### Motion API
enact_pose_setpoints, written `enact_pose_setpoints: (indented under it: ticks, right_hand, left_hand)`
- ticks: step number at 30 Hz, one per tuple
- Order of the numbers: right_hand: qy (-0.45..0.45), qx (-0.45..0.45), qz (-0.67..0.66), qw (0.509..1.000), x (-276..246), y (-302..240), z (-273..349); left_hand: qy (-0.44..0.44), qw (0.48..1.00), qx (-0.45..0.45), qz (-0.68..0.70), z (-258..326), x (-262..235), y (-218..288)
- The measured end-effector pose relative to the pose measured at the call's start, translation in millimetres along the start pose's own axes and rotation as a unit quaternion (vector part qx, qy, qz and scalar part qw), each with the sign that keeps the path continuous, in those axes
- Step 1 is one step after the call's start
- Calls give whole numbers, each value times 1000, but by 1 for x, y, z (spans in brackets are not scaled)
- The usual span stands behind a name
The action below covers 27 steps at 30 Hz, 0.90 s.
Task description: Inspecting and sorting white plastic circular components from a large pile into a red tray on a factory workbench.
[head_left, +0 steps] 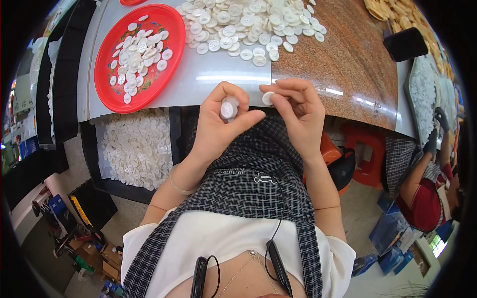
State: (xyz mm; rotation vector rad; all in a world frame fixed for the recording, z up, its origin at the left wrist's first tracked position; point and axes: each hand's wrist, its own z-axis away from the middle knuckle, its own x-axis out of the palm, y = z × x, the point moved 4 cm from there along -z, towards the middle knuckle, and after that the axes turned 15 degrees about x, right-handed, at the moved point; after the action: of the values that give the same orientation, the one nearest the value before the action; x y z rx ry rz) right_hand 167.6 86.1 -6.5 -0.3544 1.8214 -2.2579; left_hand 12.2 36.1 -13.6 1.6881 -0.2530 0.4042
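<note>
My left hand [214,126] is curled around several small white round discs [229,110], its thumb stretched toward the right. Between the thumb and fingers of my right hand [300,111] a single white disc [268,98] is pinched. Both hands are raised at the near edge of the table, a short gap between them. A loose pile of similar white discs [248,22] lies on the table beyond them. To the left, a round red tray [107,82] with a printed pattern carries more discs and juts past the table edge.
Below the red tray is a black bin [92,149] full of white discs. A black phone-like slab [405,44] lies at the far right, near yellowish pieces [405,15]. Another person [422,198] sits at the right by a tray of whitish pieces [422,94]. A red stool [365,149] stands under the table.
</note>
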Motion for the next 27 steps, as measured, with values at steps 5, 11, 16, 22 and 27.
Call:
enact_pose_setpoints:
  ticks: [5, 11, 16, 22, 27]
  right_hand:
    - [-27, 4, -45, 999, 8, -6, 0]
    - [-23, -5, -22, 999, 9, -8, -1]
    - [-13, -32, 27, 999, 8, -8, -9]
    - [80, -260, 384, 882, 16, -16, -31]
    - [81, -269, 409, 868, 13, -6, -29]
  left_hand:
    - [-30, 965, 103, -238, -6, 8, 8]
    - [13, 987, 40, -155, -5, 2, 6]
    - [23, 986, 59, -154, -4, -1, 11]
    - [16, 981, 82, -177, -3, -3, 16]
    - [19, 979, 88, -185, -3, -3, 17]
